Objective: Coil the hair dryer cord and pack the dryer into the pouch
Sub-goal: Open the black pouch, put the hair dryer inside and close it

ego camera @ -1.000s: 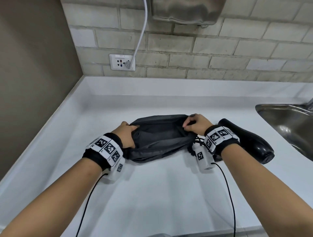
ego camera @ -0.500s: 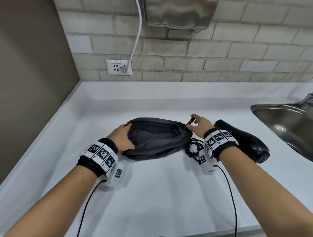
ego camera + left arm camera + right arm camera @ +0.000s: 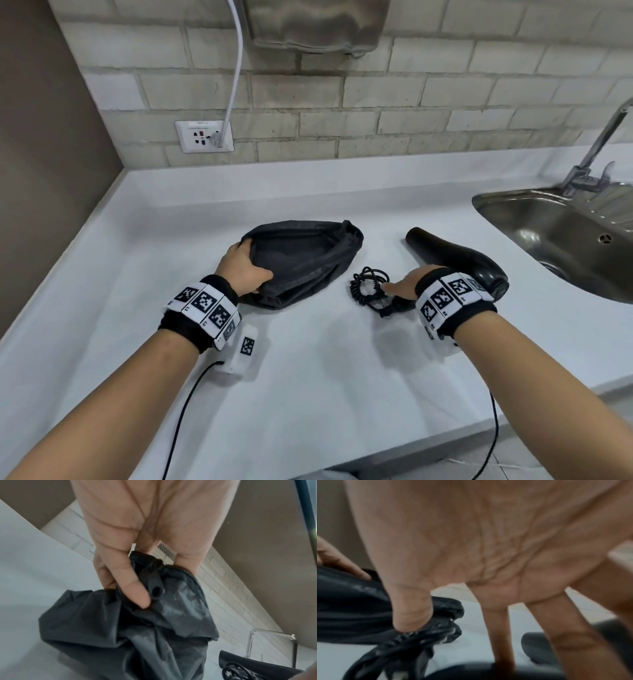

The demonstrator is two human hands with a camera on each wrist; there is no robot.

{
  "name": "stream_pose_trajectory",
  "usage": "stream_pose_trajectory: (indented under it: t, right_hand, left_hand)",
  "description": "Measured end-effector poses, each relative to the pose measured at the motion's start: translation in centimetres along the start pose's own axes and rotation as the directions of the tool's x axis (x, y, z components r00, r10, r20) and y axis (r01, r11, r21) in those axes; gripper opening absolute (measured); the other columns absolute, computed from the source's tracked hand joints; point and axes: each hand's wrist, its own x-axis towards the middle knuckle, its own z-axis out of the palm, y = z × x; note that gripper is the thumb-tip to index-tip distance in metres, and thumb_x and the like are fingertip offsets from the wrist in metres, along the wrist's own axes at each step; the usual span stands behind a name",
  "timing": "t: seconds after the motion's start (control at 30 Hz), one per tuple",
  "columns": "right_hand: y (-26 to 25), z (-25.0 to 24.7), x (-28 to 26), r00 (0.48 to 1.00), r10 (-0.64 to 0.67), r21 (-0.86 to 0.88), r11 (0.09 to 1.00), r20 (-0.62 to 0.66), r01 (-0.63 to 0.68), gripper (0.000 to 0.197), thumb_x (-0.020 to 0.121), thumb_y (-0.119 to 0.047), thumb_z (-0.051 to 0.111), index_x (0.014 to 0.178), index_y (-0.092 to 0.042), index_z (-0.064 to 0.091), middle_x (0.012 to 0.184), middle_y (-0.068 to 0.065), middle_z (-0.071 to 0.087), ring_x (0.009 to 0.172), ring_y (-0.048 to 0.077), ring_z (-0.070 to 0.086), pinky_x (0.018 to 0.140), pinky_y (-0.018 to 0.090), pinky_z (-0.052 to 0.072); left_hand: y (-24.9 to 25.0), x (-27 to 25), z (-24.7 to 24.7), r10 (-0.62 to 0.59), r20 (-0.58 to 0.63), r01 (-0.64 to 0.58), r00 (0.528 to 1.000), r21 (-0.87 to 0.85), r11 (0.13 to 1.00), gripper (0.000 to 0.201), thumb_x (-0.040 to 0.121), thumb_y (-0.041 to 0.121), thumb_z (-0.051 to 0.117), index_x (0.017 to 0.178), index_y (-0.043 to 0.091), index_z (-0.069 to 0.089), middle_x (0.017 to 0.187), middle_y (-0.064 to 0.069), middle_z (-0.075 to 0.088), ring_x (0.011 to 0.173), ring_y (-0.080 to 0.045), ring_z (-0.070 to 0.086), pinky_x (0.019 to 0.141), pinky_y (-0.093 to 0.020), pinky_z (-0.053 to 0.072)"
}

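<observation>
The dark grey pouch (image 3: 308,260) lies unzipped on the white counter (image 3: 308,377), its mouth gaping. My left hand (image 3: 251,265) grips its left end; in the left wrist view the thumb (image 3: 132,588) pinches the fabric beside the zipper pull (image 3: 155,588). The black hair dryer (image 3: 455,260) lies to the right of the pouch, nozzle pointing away. Its cord (image 3: 370,289) sits bundled in a loose coil between pouch and dryer. My right hand (image 3: 399,287) hovers over the dryer's handle end with fingers (image 3: 498,635) spread straight, its thumb at the cord (image 3: 399,646).
A steel sink (image 3: 565,233) with a faucet (image 3: 599,144) is set into the counter at the right. A wall outlet (image 3: 204,136) with a white cable plugged in sits on the brick wall, below a metal wall unit (image 3: 315,24). A brown wall bounds the left.
My right hand has let go of the pouch's right end and moved right and nearer, to the coiled cord by the dryer. The left hand keeps holding the pouch's left end.
</observation>
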Motion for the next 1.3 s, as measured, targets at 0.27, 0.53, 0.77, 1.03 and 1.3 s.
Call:
stream_pose_trajectory:
  t: [0.27, 0.53, 0.77, 1.03, 1.3]
  right_hand:
    - [-0.8, 1.7, -1.3, 1.0, 0.028, 0.197, 0.98, -0.007, -0.026, 0.077, 0.078, -0.069, 0.045, 0.123, -0.006, 0.051, 0.13, 0.01, 0.055, 0.121, 0.025, 0.05, 0.097, 0.027, 0.036]
    - [-1.0, 0.9, -1.1, 0.987, 0.058, 0.291, 0.952, 0.151, -0.1, 0.042, 0.088, -0.04, 0.051, 0.112, -0.005, 0.054, 0.126, 0.013, 0.052, 0.104, 0.02, 0.049, 0.065, 0.024, 0.044]
    - [0.2, 2.6, 1.3, 0.991, 0.13, 0.179, 0.976, -0.029, -0.123, 0.062, 0.071, -0.07, 0.052, 0.12, -0.031, 0.048, 0.124, 0.011, 0.052, 0.122, 0.027, 0.047, 0.103, 0.037, 0.037]
    - [2.3, 1.1, 1.2, 0.977, 0.181, 0.39, 0.912, -0.11, -0.125, 0.073, 0.064, -0.046, 0.066, 0.127, -0.013, 0.046, 0.123, 0.012, 0.058, 0.109, 0.031, 0.056, 0.095, 0.037, 0.048]
    - [1.2, 0.0, 0.2, 0.826, 0.163, 0.63, 0.729, -0.54, 0.269, 0.037, 0.065, -0.01, 0.069, 0.089, -0.015, 0.041, 0.119, 0.017, 0.027, 0.066, 0.024, 0.045, 0.077, 0.034, 0.055]
  left_hand:
    - [2.2, 0.1, 2.6, 0.042, 0.045, -0.042, 0.998, 0.004, 0.999, 0.07, 0.073, 0.011, 0.064, 0.137, 0.014, 0.036, 0.133, -0.013, 0.045, 0.091, -0.031, 0.063, 0.071, -0.032, 0.055]
    - [3.5, 0.3, 3.3, 0.07, 0.062, -0.071, 0.996, 0.023, 0.997, 0.062, 0.072, 0.014, 0.067, 0.129, 0.015, 0.044, 0.124, -0.013, 0.05, 0.102, -0.031, 0.06, 0.089, -0.04, 0.053]
    - [3.5, 0.4, 3.0, 0.063, 0.072, -0.066, 0.995, 0.046, 0.997, 0.064, 0.072, 0.012, 0.066, 0.131, 0.013, 0.043, 0.127, -0.013, 0.051, 0.106, -0.033, 0.059, 0.094, -0.041, 0.05]
    - [4.0, 0.3, 1.8, 0.059, 0.122, -0.069, 0.991, 0.082, 0.994, 0.074, 0.075, 0.003, 0.058, 0.143, 0.015, 0.028, 0.141, -0.009, 0.043, 0.117, -0.03, 0.053, 0.09, -0.033, 0.051]
    - [4.5, 0.1, 0.6, 0.086, 0.289, -0.148, 0.953, 0.199, 0.969, 0.063, 0.082, -0.002, 0.043, 0.139, 0.023, 0.034, 0.138, -0.009, 0.046, 0.11, -0.024, 0.052, 0.08, -0.023, 0.041]
